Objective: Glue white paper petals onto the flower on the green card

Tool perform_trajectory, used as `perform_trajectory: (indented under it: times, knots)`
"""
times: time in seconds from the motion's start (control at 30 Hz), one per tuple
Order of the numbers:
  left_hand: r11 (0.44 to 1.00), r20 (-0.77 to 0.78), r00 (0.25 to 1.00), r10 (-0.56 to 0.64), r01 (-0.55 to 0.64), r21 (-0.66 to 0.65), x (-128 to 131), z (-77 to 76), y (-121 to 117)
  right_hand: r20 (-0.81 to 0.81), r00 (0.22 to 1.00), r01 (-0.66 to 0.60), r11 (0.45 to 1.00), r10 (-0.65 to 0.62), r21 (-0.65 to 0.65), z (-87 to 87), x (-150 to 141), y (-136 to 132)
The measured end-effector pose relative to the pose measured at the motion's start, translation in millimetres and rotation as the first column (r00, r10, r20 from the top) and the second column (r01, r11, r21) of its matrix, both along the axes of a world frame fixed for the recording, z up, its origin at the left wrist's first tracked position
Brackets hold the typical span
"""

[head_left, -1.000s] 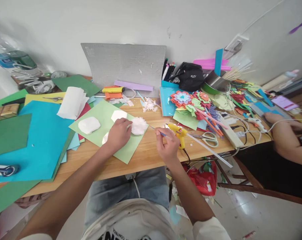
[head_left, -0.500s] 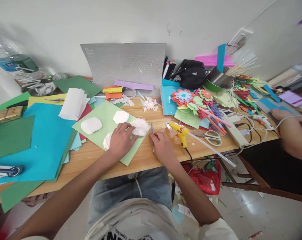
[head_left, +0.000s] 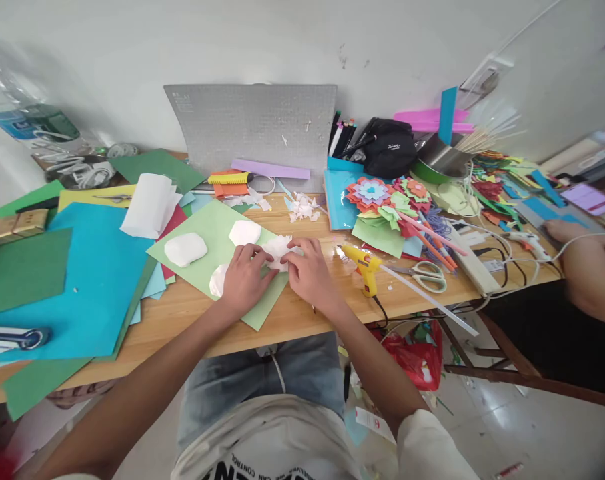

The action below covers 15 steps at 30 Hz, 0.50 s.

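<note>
A white frilled paper piece [head_left: 276, 249] lies at the right corner of a light green paper sheet [head_left: 197, 230]. My left hand [head_left: 246, 280] has its thumb and fingers closed on the piece's left edge. My right hand [head_left: 309, 277] pinches the opposite edge, its fingertips partly hiding the frills. Smooth white paper pieces rest on the same sheet: one at the left [head_left: 185, 249], another at the back [head_left: 245, 233], and a third [head_left: 217, 280] partly covered by my left hand. A thin pen-like stick [head_left: 313, 309] shows only its end under my right hand.
To the right are a yellow glue gun [head_left: 366, 267], scissors [head_left: 429, 276] and paper flowers [head_left: 372, 192]. Blue card [head_left: 97, 280] and a stapler [head_left: 15, 338] lie left. A grey cutting mat [head_left: 257, 127] leans on the wall. Another person's arm [head_left: 589, 273] is far right.
My right hand has moved left and up from the thin stick to the frilled paper and now grips its right edge. My left hand stays on the paper's left edge.
</note>
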<state>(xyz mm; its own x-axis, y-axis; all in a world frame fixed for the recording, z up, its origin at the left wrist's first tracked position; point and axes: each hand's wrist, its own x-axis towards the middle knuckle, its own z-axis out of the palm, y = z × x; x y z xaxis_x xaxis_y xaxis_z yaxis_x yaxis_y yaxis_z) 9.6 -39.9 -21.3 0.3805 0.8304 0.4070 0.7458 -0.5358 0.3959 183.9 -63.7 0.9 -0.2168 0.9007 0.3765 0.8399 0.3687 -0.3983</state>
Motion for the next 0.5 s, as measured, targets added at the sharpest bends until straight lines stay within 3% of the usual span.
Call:
perform_trajectory:
  times: [0.33, 0.5]
  knots:
    - [0.999, 0.020, 0.999, -0.034, 0.034, -0.007, -1.8, 2.6, -0.8, 0.009, 0.999, 0.044, 0.999, -0.044, 0.013, 1.9, 1.3, -2.2]
    - [0.999, -0.014, 1.000, -0.026, 0.026, -0.041, -2.6, 3.8, -1.7, 0.045, 0.998, -0.033, 0.999, 0.035, -0.033, 3.2, 3.5, -5.9]
